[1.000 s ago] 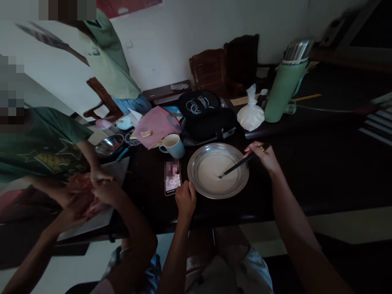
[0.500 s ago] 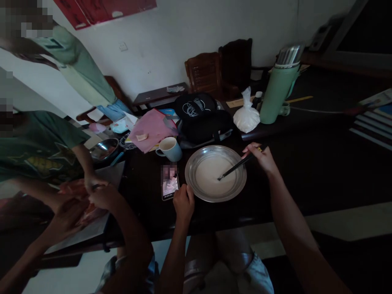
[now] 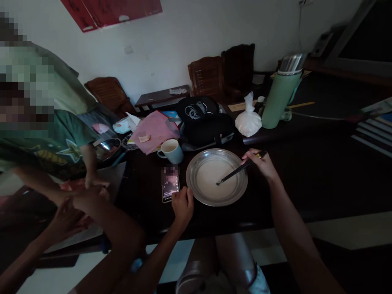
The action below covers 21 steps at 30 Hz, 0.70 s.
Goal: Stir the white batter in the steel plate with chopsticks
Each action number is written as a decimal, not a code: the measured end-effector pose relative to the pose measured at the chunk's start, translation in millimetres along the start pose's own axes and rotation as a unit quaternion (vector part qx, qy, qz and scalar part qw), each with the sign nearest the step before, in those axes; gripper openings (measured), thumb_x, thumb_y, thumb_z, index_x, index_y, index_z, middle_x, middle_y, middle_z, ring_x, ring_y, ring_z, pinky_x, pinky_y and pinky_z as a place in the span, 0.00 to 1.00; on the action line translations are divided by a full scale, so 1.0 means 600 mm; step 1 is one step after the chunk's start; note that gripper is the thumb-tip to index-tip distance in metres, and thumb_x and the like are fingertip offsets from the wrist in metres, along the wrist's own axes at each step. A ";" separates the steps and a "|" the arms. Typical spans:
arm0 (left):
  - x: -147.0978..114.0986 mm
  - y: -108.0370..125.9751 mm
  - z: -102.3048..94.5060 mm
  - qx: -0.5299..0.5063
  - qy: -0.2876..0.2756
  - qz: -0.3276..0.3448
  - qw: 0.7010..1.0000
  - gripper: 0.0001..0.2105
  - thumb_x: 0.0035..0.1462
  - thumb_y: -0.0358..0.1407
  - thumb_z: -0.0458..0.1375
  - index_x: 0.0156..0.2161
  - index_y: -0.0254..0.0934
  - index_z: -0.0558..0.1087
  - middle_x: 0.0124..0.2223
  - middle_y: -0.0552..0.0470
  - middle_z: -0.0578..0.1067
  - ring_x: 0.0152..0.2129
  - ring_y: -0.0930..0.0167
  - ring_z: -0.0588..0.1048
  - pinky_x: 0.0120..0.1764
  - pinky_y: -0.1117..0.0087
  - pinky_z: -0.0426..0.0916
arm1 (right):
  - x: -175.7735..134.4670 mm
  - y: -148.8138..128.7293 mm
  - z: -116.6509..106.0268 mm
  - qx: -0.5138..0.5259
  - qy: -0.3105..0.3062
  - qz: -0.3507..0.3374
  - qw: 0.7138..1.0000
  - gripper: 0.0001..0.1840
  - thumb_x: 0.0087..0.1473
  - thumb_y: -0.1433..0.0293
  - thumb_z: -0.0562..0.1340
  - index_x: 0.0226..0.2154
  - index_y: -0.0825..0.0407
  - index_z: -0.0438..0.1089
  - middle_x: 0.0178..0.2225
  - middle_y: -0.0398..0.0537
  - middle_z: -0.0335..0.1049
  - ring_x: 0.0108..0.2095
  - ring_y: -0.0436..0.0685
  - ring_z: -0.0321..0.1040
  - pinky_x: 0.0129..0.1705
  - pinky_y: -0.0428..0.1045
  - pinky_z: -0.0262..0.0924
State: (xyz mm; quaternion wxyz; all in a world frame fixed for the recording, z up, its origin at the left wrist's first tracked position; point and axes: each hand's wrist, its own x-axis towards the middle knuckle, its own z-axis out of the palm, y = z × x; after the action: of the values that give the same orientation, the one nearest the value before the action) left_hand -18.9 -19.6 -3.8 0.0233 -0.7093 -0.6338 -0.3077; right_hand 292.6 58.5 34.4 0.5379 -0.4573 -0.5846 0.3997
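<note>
R hand (image 3: 259, 163) clamped on upper part of slim black stick-like utensil w/ yellow-gold marks near top (image 3: 234, 172); can't tell if 1 stick or a pair. Utensil slants down, away from R hand toward L, tip in milky off-white liquid (image 3: 211, 188). Liquid fills the middle of wide round shiny metal dish (image 3: 191, 173), which sits btwn the 2 hands on dark glossy tabletop (image 3: 294, 163).

L hand (image 3: 183, 206) at dish's near-L rim, fingers curled, thumb up next to rim; can't tell if it grips rim or just rests there. Hands apart, dish btwn.

Lit phone w/ pale edge (image 3: 171, 188) lies just L of L hand. Beyond L hand: pale blue mug w/ whitish inside (image 3: 173, 154), handle to L; farther out, flat pink sheet (image 3: 156, 130). Beyond dish, btwn hands' reach: soft black case w/ white looping lines (image 3: 205, 130). Beyond R hand: knotted clear plastic bag of white stuff (image 3: 248, 123), nr tall green flask w/ silver lid (image 3: 277, 102).

Well L of L hand: other people's hands (image 3: 69, 216) at raw reddish meat (image 3: 72, 185), on greyish board (image 3: 118, 179); details dim.
</note>
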 end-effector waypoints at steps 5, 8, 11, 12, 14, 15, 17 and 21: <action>-0.002 0.001 0.005 0.012 0.026 -0.012 1.000 0.14 0.62 0.34 0.45 0.23 0.40 0.60 0.21 0.53 0.67 0.22 0.69 0.66 0.32 0.68 0.54 | 0.003 0.002 0.010 -0.014 -0.029 -0.025 0.999 0.17 0.54 0.55 0.61 0.29 0.50 0.75 0.28 0.46 0.77 0.33 0.56 0.74 0.41 0.50 0.65; -0.002 0.002 0.007 0.017 0.027 -0.020 0.999 0.14 0.61 0.34 0.45 0.23 0.40 0.60 0.21 0.52 0.67 0.22 0.69 0.66 0.32 0.68 0.54 | 0.007 0.004 -0.001 -0.010 0.027 -0.021 0.999 0.17 0.53 0.54 0.61 0.29 0.50 0.74 0.26 0.45 0.77 0.30 0.56 0.74 0.39 0.51 0.65; 0.000 0.002 0.006 0.015 0.030 -0.015 0.999 0.14 0.61 0.33 0.45 0.23 0.40 0.60 0.21 0.52 0.66 0.22 0.69 0.66 0.31 0.68 0.54 | 0.006 0.003 -0.008 0.003 0.040 -0.010 0.999 0.17 0.54 0.54 0.61 0.28 0.49 0.74 0.22 0.44 0.75 0.27 0.55 0.73 0.36 0.50 0.64; 0.000 0.002 0.006 0.014 0.031 -0.013 0.999 0.14 0.60 0.33 0.45 0.23 0.40 0.60 0.21 0.52 0.66 0.22 0.69 0.66 0.31 0.68 0.54 | 0.005 0.001 -0.006 0.008 0.026 -0.004 1.000 0.17 0.54 0.54 0.60 0.28 0.49 0.74 0.22 0.44 0.75 0.26 0.55 0.73 0.36 0.50 0.64; 0.001 0.002 0.005 0.011 0.031 -0.014 0.999 0.14 0.60 0.33 0.46 0.23 0.40 0.60 0.21 0.52 0.66 0.22 0.69 0.66 0.31 0.68 0.55 | 0.003 -0.002 0.002 0.011 -0.012 0.005 1.000 0.17 0.54 0.54 0.61 0.28 0.49 0.74 0.23 0.44 0.76 0.27 0.55 0.73 0.35 0.50 0.65; 0.001 0.001 0.006 0.009 0.032 -0.016 0.999 0.14 0.60 0.33 0.46 0.23 0.40 0.60 0.21 0.52 0.65 0.22 0.70 0.65 0.31 0.68 0.55 | 0.002 -0.004 0.007 0.008 -0.026 0.000 1.000 0.17 0.53 0.54 0.61 0.28 0.50 0.75 0.24 0.45 0.76 0.28 0.56 0.74 0.36 0.50 0.65; -0.001 -0.001 0.007 -0.001 0.036 -0.020 0.999 0.14 0.61 0.34 0.45 0.23 0.40 0.59 0.20 0.53 0.65 0.22 0.70 0.65 0.30 0.68 0.55 | 0.001 -0.007 0.015 0.000 -0.046 -0.017 0.999 0.18 0.53 0.53 0.61 0.27 0.50 0.75 0.26 0.46 0.77 0.32 0.57 0.74 0.39 0.51 0.65; -0.004 -0.005 0.012 -0.077 0.024 -0.048 0.996 0.14 0.62 0.36 0.45 0.23 0.40 0.57 0.20 0.55 0.63 0.20 0.72 0.65 0.27 0.70 0.57 | 0.004 -0.009 0.010 -0.023 -0.007 -0.024 0.999 0.16 0.54 0.55 0.60 0.31 0.49 0.75 0.28 0.46 0.77 0.35 0.57 0.74 0.43 0.52 0.63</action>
State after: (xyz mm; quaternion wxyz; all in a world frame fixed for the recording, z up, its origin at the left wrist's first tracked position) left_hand -18.5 -18.3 -12.1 -0.0315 -0.6700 -0.6411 -0.3730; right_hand 286.3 59.5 39.3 0.5324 -0.4529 -0.6083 0.3760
